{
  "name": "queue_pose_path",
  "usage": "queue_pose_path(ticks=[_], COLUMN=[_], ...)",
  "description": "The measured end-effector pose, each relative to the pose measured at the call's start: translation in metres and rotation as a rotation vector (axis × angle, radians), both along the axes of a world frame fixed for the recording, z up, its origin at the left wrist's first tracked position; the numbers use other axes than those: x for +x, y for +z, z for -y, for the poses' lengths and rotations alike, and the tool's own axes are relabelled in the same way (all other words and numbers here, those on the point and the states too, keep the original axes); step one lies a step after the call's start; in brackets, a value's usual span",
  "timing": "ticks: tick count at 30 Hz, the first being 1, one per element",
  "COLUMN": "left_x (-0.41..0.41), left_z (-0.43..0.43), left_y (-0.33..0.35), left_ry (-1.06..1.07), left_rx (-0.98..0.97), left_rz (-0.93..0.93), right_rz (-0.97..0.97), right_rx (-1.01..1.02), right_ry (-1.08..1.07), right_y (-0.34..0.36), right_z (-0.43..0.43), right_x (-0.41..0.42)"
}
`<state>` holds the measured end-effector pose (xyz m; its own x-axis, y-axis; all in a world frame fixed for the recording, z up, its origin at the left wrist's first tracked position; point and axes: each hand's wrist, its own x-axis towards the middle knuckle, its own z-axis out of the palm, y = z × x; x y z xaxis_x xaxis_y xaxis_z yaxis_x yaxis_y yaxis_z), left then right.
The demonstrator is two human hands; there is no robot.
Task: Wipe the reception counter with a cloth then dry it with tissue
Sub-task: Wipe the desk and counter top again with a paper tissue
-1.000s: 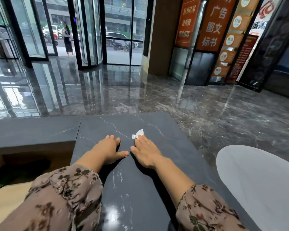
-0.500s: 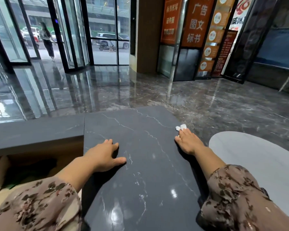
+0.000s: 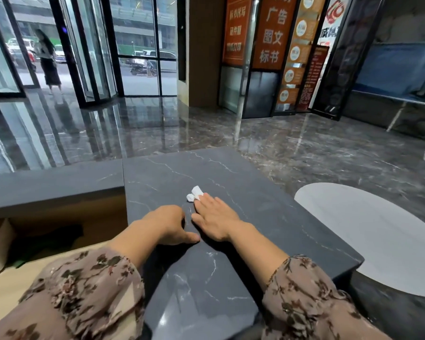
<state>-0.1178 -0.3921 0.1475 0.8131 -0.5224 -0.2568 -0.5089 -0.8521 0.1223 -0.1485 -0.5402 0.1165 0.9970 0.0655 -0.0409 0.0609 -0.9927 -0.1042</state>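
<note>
A small white tissue is pressed to the middle of the dark counter under the straight fingers of the right hand, for drying. The left hand is rested alongside, apparently relaxed and empty, as support.

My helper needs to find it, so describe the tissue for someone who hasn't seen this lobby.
Find the dark veined counter in the middle of the view. The right hand lies flat on it, and the tissue pokes out from under that hand's far end. It is the only white, crumpled thing on the slab.
</note>
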Motion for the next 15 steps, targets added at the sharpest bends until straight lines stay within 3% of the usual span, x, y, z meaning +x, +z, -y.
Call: queue_pose_path(ticks=[8,15], left_x=[0.004,0.004], left_z=[-0.004,-0.001], left_y=[-0.01,-0.004], left_ry=[0.006,-0.004], left_rx=[-0.047,-0.041], left_rz=[-0.031,-0.047], right_rz=[-0.038,-0.026], right_rx=[-0.015,0.12], right_ry=[-0.406,-0.454], right_y=[0.005,0.002], right_z=[0.138,0.113], right_x=[-0.031,-0.025])
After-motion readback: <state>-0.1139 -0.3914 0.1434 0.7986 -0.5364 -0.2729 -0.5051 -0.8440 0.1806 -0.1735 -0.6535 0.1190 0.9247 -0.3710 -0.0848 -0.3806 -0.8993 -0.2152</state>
